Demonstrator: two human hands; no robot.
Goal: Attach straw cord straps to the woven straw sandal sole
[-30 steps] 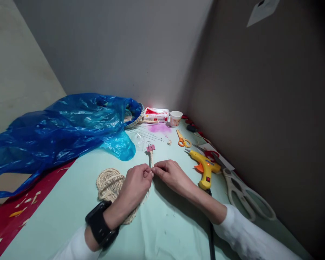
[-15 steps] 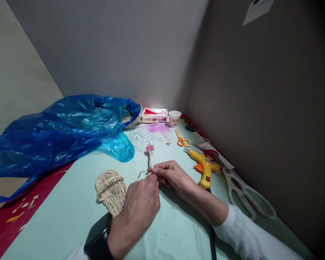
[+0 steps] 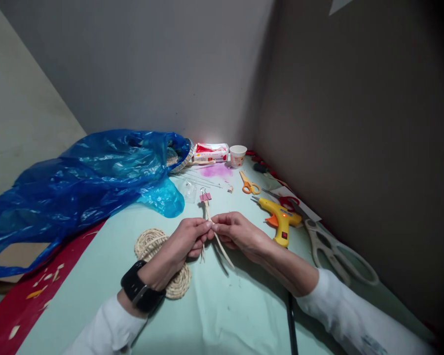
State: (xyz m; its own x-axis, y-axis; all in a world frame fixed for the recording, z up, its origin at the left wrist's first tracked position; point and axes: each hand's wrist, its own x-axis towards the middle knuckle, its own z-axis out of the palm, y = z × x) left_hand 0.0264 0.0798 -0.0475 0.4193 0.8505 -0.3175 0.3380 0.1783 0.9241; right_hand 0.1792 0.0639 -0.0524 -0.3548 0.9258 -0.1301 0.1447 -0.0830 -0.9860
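My left hand (image 3: 185, 239) and my right hand (image 3: 237, 231) meet fingertip to fingertip over the pale green table (image 3: 222, 305). Both pinch thin pale straw strands (image 3: 219, 241) that hang down and splay out below the fingers. The strands run up to a small pink binder clip (image 3: 205, 196) lying just beyond my hands. Under my left wrist lies a woven straw sandal (image 3: 159, 251), partly hidden by the hand. A black watch (image 3: 142, 293) is on my left wrist.
A big blue plastic bag (image 3: 81, 177) fills the left. A yellow glue gun (image 3: 280, 219), large beige scissors (image 3: 336, 254), orange scissors (image 3: 249, 185), a paper cup (image 3: 238, 155) and a red-white packet (image 3: 211, 152) lie along the right wall and back corner.
My left hand drew back toward me, then came forward again to meet the right hand. The strands now hang loose and splayed below my fingers.
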